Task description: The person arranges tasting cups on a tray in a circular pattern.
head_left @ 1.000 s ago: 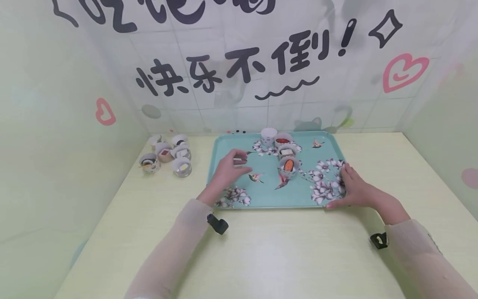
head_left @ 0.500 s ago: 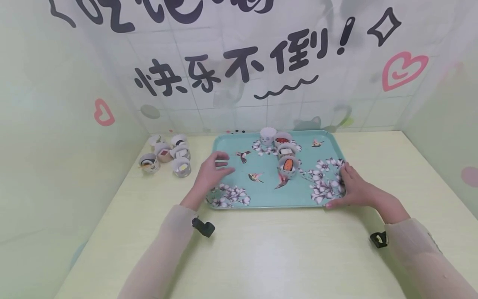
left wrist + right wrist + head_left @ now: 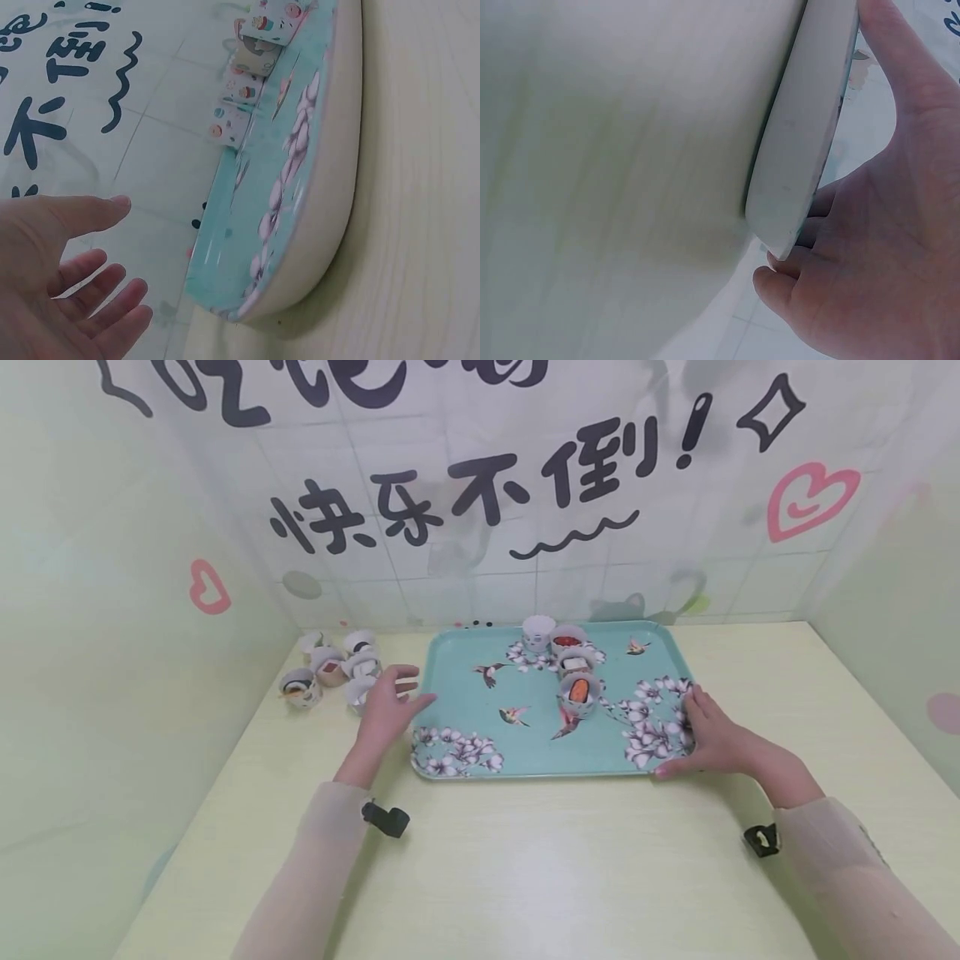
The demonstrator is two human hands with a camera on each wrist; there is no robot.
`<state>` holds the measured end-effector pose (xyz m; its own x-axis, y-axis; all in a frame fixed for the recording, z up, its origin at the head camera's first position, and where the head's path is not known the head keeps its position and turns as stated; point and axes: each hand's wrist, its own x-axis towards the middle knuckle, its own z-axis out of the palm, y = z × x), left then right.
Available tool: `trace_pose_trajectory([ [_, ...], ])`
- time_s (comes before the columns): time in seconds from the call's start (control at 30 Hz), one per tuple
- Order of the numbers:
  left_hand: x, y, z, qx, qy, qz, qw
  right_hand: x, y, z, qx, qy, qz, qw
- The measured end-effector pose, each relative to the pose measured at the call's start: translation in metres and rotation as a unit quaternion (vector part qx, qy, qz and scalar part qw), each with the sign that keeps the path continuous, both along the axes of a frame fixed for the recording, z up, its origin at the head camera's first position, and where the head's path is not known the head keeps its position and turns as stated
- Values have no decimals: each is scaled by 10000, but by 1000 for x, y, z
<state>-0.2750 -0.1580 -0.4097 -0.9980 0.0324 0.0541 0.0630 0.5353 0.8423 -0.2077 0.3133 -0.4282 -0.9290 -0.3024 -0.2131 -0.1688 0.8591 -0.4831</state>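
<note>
My left hand (image 3: 385,714) hovers just left of the tray, its fingers parted and holding nothing. Its fingertips are beside the nearest paper cup (image 3: 358,696) of the left group and overlap it in the head view. A turquoise tray (image 3: 540,747) with flowers and birds lies on the table. My right hand (image 3: 716,735) grips its front right corner, thumb at the front edge, fingers along the right side. On the tray stand several patterned paper cups in a line; the front one (image 3: 579,703) contains an orange sushi-like piece, and the back one (image 3: 537,635) shows no contents.
Several more paper cups (image 3: 302,692) with small food-like pieces cluster at the back left of the table (image 3: 525,868). A printed wall (image 3: 480,577) stands right behind the tray, with side walls left and right.
My left hand has moved left from over the tray to beyond its left edge, near the cup group. My right hand stays at the tray's corner, and the cups stand where they were.
</note>
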Motion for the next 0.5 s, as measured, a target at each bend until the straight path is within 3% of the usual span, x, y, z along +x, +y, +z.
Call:
trace_pose_trajectory([
  [0.23, -2, -23, 2, -466, 388, 379, 9974, -1, 1, 1, 4, -66, -7, 10000],
  [0.5, -3, -49, 6, -1201, 628, 968, 9860, -1, 0, 2, 74, -40, -2, 10000],
])
